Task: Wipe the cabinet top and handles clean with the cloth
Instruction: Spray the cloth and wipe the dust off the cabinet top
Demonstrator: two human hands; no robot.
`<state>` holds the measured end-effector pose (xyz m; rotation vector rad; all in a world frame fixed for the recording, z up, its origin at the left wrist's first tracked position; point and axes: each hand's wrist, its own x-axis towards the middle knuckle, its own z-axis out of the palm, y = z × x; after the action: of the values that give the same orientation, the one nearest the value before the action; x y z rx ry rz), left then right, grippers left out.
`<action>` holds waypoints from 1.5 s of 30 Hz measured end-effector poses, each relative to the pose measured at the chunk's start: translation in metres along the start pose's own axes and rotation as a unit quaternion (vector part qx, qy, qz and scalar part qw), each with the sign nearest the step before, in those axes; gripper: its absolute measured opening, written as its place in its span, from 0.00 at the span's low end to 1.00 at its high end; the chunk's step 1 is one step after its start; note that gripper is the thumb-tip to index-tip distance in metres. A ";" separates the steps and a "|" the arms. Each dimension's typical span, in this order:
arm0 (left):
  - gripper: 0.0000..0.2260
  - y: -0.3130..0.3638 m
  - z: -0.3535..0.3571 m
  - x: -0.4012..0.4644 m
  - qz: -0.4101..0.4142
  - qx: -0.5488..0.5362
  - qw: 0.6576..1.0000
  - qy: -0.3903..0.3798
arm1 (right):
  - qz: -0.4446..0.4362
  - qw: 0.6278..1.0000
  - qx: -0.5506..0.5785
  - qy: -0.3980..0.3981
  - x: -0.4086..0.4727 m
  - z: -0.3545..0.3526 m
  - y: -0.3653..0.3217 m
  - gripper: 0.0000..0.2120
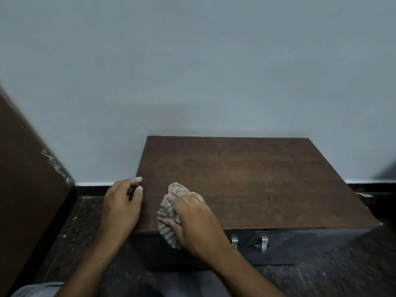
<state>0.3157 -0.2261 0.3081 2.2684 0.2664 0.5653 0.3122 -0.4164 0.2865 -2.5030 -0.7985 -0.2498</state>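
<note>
A: What is the right hand [192, 217] doing?

B: It lies on a crumpled beige cloth with dark stripes [168, 217], fingers curled over the top of it and the thumb underneath against its near side, so the cloth is pinched in the grip. The cloth sits on the low dark-brown wooden cabinet's flat top [257, 183], at about eight o'clock on that surface, near the front left corner. Its lower end hangs over the front edge.

A: And the left hand [122, 206]?

B: It is at the cabinet's left edge, at nine o'clock from the cloth and just beside it, not touching it. The fingers are loosely bent, with the fingertips [138, 180] at the edge of the top; I cannot tell whether they press on the wood or only hover there. It holds nothing.

A: Where are the handles?

B: Two small silver metal handles [264, 243] show on the dark front face below the top's front edge, at about four o'clock from the right hand and near its wrist. Neither hand touches them.

A: What surrounds the cabinet?

B: A plain pale grey-blue wall [192, 71] stands behind it at twelve o'clock. A dark speckled floor [81, 232] runs under it. A tall brown wooden panel with a scuffed edge [27, 179] leans in at nine o'clock, well apart from the cabinet.
</note>
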 end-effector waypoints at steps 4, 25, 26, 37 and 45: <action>0.12 0.003 0.004 0.002 0.015 0.001 1.000 0.002 | 0.017 1.000 0.002 0.023 -0.005 0.000 -0.004 0.26; 0.12 0.059 0.100 0.094 0.153 0.067 0.979 -0.113 | 0.183 0.983 0.007 0.026 0.133 -0.053 0.190 0.23; 0.12 0.060 0.102 0.096 0.155 0.061 0.979 -0.114 | 0.209 0.977 -0.004 0.039 0.120 -0.071 0.215 0.22; 0.14 0.086 0.149 0.093 0.173 0.032 0.972 -0.154 | 0.318 0.940 -0.047 0.117 0.068 -0.117 0.255 0.12; 0.21 0.135 0.216 0.086 0.229 0.043 0.955 -0.186 | 0.129 0.991 -0.023 0.020 0.088 -0.095 0.230 0.16</action>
<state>0.4958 -0.4251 0.3030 2.4753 -0.4404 0.3457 0.5161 -0.5835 0.3029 -2.6015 -0.4508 -0.2303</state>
